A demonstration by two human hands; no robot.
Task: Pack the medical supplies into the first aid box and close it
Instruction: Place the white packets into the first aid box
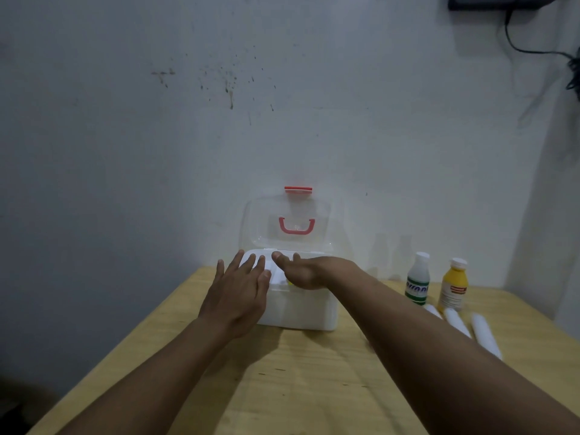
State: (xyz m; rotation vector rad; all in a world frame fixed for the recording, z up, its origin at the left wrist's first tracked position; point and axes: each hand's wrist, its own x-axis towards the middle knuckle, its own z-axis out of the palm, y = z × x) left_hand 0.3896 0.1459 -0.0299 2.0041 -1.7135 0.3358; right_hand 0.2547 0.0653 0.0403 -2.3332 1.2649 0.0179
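Note:
A white first aid box [309, 312] stands on the wooden table against the wall, its clear lid [260, 221] raised upright, showing a red handle and red latch. My left hand [240, 290] hovers over the box's left front corner, fingers spread, holding nothing. My right hand [303, 271] reaches over the box's open top, palm turned sideways, fingers loosely extended; something yellow shows just under it inside the box. To the right stand a white bottle with a green label [418, 279] and a yellow bottle [454, 285]. Three white rolls [485, 329] lie in front of them.
The wooden table [314, 381] ends at the left edge and meets the white wall behind. A dark device with a black cable [514, 32] hangs on the wall at the top right.

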